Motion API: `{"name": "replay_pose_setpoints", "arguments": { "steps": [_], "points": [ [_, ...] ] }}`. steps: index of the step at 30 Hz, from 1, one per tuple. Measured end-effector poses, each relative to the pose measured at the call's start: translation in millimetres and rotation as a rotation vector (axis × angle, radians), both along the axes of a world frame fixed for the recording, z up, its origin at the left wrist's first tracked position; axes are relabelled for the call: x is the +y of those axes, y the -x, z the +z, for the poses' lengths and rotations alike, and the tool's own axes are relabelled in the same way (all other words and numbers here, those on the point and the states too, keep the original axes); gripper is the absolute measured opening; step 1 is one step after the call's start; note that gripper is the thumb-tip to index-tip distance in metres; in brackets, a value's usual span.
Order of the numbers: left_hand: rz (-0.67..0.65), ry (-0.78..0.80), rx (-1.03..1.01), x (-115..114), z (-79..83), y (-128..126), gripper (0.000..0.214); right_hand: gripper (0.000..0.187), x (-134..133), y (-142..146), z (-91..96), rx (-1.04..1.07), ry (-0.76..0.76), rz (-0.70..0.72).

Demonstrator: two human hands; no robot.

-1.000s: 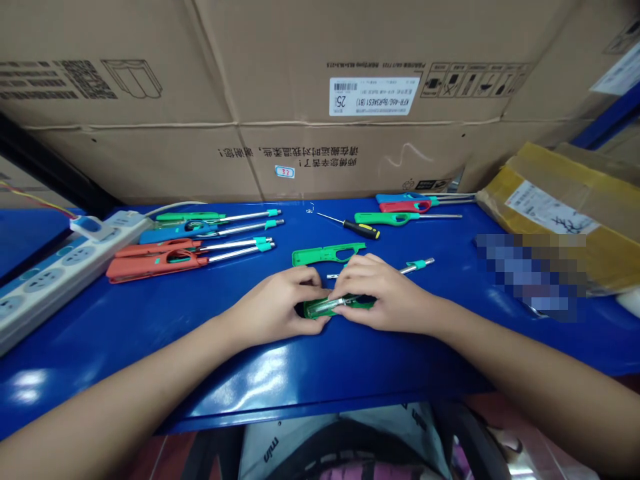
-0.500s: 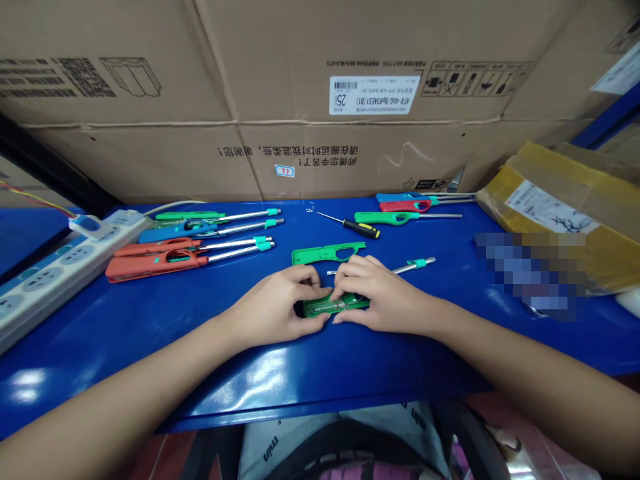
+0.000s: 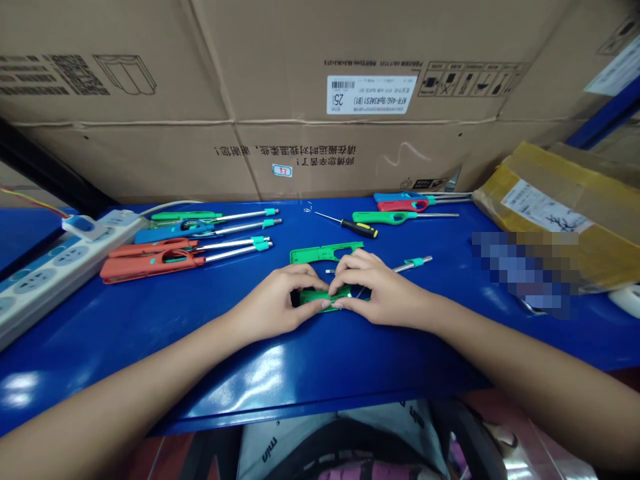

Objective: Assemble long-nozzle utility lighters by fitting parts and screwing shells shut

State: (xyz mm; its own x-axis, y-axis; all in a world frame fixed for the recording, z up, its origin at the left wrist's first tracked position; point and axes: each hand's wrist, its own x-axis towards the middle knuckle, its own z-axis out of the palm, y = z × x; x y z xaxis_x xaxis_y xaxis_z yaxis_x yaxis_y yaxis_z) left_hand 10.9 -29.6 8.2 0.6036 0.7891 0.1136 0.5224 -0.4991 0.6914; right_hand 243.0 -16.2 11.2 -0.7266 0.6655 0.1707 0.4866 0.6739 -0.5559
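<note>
Item: green half-shell (image 3: 311,299), hollow side apparently up, between both hands at the blue tabletop (image 3: 225,380). Likely light, stiff, smooth plastic; thin rims could crack. Best held by its long edges. Left grip (image 3: 273,300): pinching the shell's left end. Right grip (image 3: 377,290): fingertips bent over its middle; whether pinching anything, I cannot tell.

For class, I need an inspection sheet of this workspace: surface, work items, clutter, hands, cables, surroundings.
Surface: glossy blue tabletop
Work items: near green shell between hands; far green shell and metal tube beyond
Clutter: screwdriver, orange lighters among others at left; more lighters at right
Hands: left hand grips near green shell; right hand touches it, grip unclear
Cables: white cable by power strip; red-yellow wires
Surroundings: cardboard box behind; taped parcel at right
</note>
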Motion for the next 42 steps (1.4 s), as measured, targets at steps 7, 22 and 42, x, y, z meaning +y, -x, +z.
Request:
{"name": "replay_pose_setpoints", "arguments": {
  "steps": [7, 22, 42],
  "points": [
    [0.028, -0.014, 0.025, 2, 1.6, 5, 0.021, 0.012, 4, -6, 3.8, 0.075, -0.043, -0.050],
    [-0.092, -0.376, 0.201, -4, 9.3, 5, 0.020, 0.006, 6, -11, 5.5, 0.032, -0.123, 0.028],
    [0.020, -0.513, -0.063, -4, -2.0, 3, 0.010, 0.025, 4, -3, 2.9, -0.027, 0.060, 0.024]
  ]
}}
